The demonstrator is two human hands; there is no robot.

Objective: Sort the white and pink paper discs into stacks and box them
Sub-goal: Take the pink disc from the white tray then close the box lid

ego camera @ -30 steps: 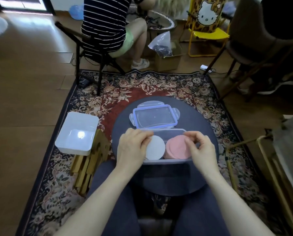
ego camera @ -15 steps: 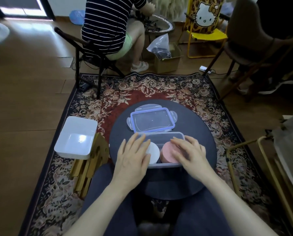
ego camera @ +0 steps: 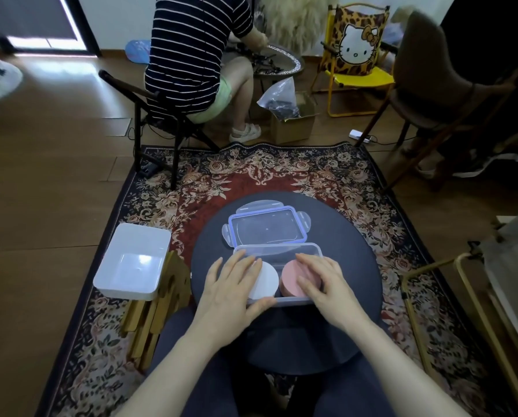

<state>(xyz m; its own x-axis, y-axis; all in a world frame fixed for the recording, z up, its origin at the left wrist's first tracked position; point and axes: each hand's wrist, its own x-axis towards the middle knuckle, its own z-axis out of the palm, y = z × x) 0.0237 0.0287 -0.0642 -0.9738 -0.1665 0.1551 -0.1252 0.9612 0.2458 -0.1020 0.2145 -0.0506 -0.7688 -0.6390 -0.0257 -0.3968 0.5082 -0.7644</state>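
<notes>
A clear plastic box (ego camera: 281, 249) lies on the round dark table (ego camera: 351, 266) in front of me. Inside it, a stack of white discs (ego camera: 268, 279) fills the left half and a stack of pink discs (ego camera: 290, 276) the right half. My left hand (ego camera: 232, 285) lies flat with spread fingers over the white stack, its thumb at the box's near rim. My right hand (ego camera: 322, 279) rests flat on the pink stack and the box's right end. The box's lid (ego camera: 266, 225), clear with a blue rim, lies just behind the box.
A white rectangular tub (ego camera: 132, 263) sits on a wooden stool (ego camera: 158, 308) to my left. A person in a striped shirt (ego camera: 191, 52) sits on a chair beyond the patterned rug (ego camera: 281, 173). Chairs (ego camera: 432, 94) stand at the right, a gold frame (ego camera: 432, 296) near my right arm.
Both hands went from pinching the stacks' edges to lying flat on top of them. The view tilted up, so the box sits lower in frame.
</notes>
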